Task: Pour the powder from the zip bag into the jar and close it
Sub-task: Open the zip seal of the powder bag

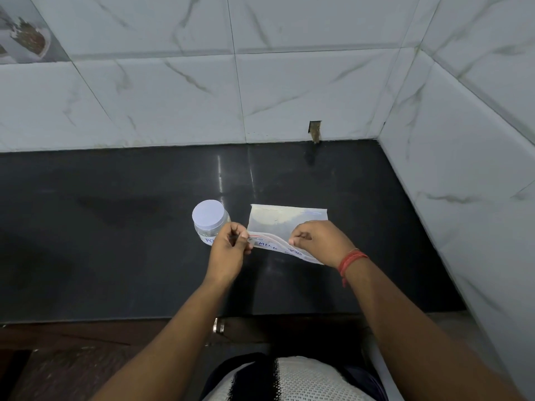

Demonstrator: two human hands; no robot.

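- My left hand (228, 250) pinches the near-left corner of the clear plastic zip bag (285, 224); my right hand (317, 241) pinches its zip edge at 3 o'clock from the left.
- The bag, holding pale powder, lies flat on the black stone counter (115, 227).
- Advice: part the lips evenly, keeping the mouth raised so that nothing spills.
- The clear plastic jar with white lid (209, 219) stands at 11 o'clock from my left hand, lid on.

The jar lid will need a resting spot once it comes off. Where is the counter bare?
Bare counter lies left of the jar, behind it toward the tiled wall, and along the front edge. It is crowded where both hands grip the zip bag beside the jar.
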